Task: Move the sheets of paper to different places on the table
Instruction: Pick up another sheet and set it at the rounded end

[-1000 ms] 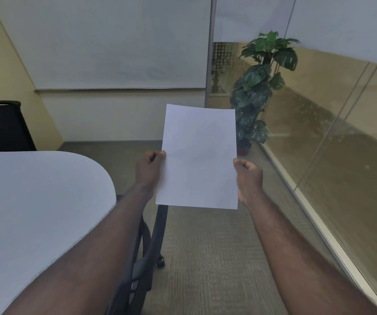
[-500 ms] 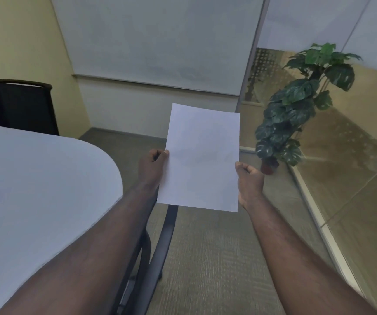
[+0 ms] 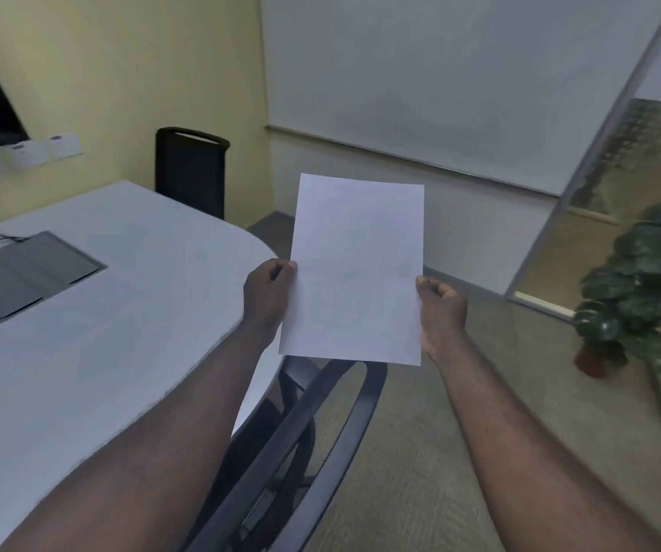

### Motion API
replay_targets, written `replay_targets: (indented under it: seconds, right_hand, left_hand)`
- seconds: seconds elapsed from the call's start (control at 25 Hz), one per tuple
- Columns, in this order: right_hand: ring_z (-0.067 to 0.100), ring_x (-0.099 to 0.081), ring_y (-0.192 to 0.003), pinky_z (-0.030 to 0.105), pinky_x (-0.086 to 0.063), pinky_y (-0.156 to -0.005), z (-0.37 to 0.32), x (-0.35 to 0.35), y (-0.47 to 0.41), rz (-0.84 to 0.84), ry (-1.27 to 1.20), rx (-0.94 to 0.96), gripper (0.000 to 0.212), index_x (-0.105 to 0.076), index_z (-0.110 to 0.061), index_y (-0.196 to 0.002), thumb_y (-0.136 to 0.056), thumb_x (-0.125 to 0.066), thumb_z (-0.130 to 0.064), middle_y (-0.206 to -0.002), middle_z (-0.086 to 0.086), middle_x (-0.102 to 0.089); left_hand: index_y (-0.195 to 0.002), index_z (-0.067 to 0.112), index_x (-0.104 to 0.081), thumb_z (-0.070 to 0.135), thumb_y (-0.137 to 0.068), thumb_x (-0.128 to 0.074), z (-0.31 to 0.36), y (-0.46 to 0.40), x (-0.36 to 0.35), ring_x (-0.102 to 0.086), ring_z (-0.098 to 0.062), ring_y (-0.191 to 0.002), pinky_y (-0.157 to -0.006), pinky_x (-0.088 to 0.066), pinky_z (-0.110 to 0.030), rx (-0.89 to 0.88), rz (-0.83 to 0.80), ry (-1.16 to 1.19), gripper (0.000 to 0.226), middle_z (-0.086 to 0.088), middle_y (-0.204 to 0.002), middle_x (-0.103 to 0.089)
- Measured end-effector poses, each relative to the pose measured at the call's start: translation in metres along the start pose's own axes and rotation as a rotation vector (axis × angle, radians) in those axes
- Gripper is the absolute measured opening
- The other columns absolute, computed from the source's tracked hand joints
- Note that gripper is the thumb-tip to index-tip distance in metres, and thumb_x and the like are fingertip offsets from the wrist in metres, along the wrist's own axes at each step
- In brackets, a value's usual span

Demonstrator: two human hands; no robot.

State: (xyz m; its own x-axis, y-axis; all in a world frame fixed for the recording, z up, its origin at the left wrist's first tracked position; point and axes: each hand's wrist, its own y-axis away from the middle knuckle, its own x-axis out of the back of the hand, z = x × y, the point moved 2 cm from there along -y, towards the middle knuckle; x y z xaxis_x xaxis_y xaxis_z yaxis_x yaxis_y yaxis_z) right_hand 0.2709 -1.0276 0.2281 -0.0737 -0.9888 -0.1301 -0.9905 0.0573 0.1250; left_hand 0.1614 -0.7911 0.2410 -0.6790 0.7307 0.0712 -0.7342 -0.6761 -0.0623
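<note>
Both hands hold one sheet of paper [image 3: 354, 268] upright, off the tabletop [image 3: 94, 332] by its rounded end: left hand [image 3: 267, 298] and right hand [image 3: 442, 312] fingers pinch its side edges.

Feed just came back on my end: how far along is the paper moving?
No sheet shows on the rounded white table, so nothing looks placed yet. In hand: the left hand and right hand each pinch a side edge of the blank white paper sheet, held upright beyond the table's edge. Left: laying it down.
</note>
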Motion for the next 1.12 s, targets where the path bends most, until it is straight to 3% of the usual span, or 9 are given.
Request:
replay_targets:
  seconds: [0.16,0.36,0.48,0.64,0.88,1.04,1.12]
  right_hand:
    - [0.017,-0.067,-0.080,0.030,-0.055,-0.071,0.006,-0.039,-0.027,-0.156,0.051,-0.023,0.006,-0.067,-0.018,-0.087,-0.092,-0.066,-0.021,-0.086,-0.002,-0.071]
    - [0.019,-0.067,-0.085,0.032,-0.057,-0.077,0.014,-0.087,-0.044,-0.357,0.110,-0.036,0.007,-0.067,-0.016,-0.090,-0.092,-0.066,-0.023,-0.091,0.001,-0.072]
    - [0.023,-0.067,-0.094,0.036,-0.058,-0.084,0.024,-0.117,-0.041,-0.457,0.147,-0.049,0.015,-0.069,-0.011,-0.099,-0.092,-0.066,-0.023,-0.100,0.006,-0.072]
    - [0.015,-0.065,-0.081,0.025,-0.053,-0.067,0.039,-0.161,-0.038,-0.572,0.163,-0.056,0.010,-0.066,-0.021,-0.083,-0.092,-0.065,-0.024,-0.087,-0.003,-0.070]
    - [0.020,-0.065,-0.096,0.036,-0.055,-0.090,0.077,-0.236,-0.030,-0.693,0.245,-0.047,0.009,-0.068,-0.016,-0.095,-0.091,-0.066,-0.024,-0.097,0.000,-0.070]
    - [0.019,-0.064,-0.101,0.035,-0.054,-0.093,0.103,-0.274,-0.021,-0.760,0.294,-0.063,0.015,-0.070,-0.015,-0.101,-0.091,-0.067,-0.025,-0.104,0.002,-0.071]
    - [0.015,-0.064,-0.097,0.028,-0.052,-0.086,0.113,-0.291,-0.018,-0.797,0.306,-0.084,0.018,-0.071,-0.014,-0.104,-0.091,-0.067,-0.025,-0.100,-0.004,-0.071]
  left_hand:
    - [-0.079,0.016,-0.068,0.030,-0.089,-0.057,-0.011,-0.006,0.017,-0.059,-0.011,-0.070,-0.065,-0.047,-0.026,0.028,0.173,0.010,0.021,0.009,-0.077,-0.068]
    - [-0.078,0.018,-0.068,0.030,-0.090,-0.058,-0.022,0.003,0.039,-0.052,-0.001,-0.058,-0.057,-0.042,-0.017,0.049,0.375,0.000,0.019,0.019,-0.064,-0.061]
    - [-0.080,0.016,-0.068,0.029,-0.091,-0.059,-0.030,0.013,0.060,-0.053,-0.009,-0.066,-0.064,-0.043,-0.023,0.069,0.486,-0.004,0.019,0.012,-0.070,-0.062]
    - [-0.084,0.013,-0.069,0.031,-0.089,-0.059,-0.040,0.013,0.089,-0.056,-0.015,-0.073,-0.069,-0.046,-0.030,0.102,0.592,-0.015,0.021,0.002,-0.081,-0.066]
    - [-0.083,0.014,-0.069,0.032,-0.088,-0.060,-0.074,0.000,0.143,-0.054,-0.015,-0.071,-0.067,-0.045,-0.030,0.138,0.715,-0.023,0.022,0.004,-0.078,-0.064]
    - [-0.083,0.014,-0.069,0.031,-0.089,-0.061,-0.092,-0.009,0.175,-0.052,-0.010,-0.068,-0.067,-0.043,-0.025,0.157,0.768,-0.050,0.020,0.009,-0.073,-0.061]
    - [-0.083,0.013,-0.069,0.030,-0.089,-0.062,-0.099,-0.013,0.187,-0.051,-0.008,-0.068,-0.067,-0.042,-0.023,0.174,0.803,-0.058,0.019,0.009,-0.074,-0.061]
